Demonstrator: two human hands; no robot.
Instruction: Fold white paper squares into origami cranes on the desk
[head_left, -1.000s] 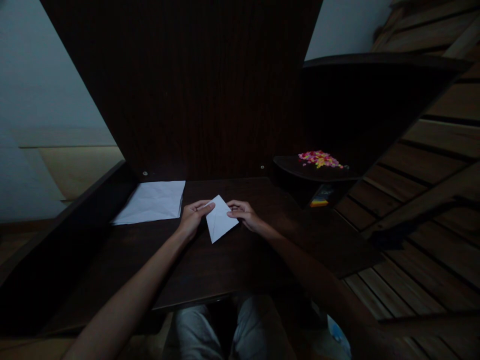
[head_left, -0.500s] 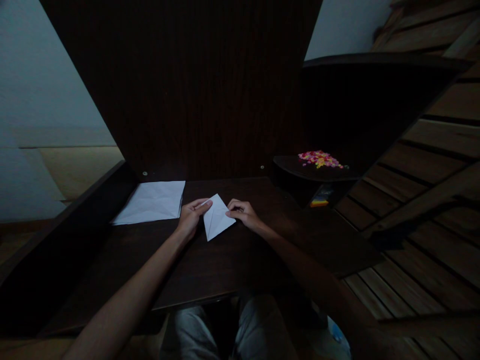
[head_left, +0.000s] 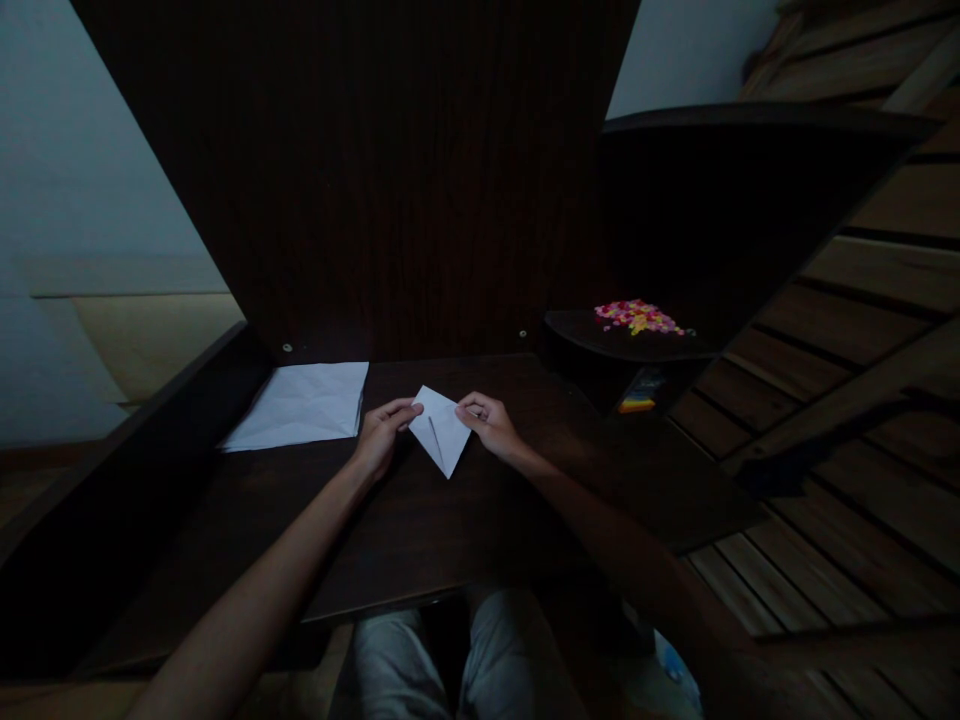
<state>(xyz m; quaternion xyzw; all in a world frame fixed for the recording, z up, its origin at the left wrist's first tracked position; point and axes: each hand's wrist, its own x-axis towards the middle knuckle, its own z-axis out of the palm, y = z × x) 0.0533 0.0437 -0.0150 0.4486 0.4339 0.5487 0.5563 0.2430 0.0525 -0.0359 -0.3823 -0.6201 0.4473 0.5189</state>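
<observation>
One folded white paper [head_left: 449, 428], kinda kite-shaped, thin dark line slanting down its face, sits right between the grips: left hand [head_left: 384, 432] pinching one side, right hand [head_left: 489, 424] the other, tip poking out below.

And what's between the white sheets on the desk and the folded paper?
In the head camera's view, the left hand lies between them, pinching the folded paper; the white sheets lie on its other side.
</observation>
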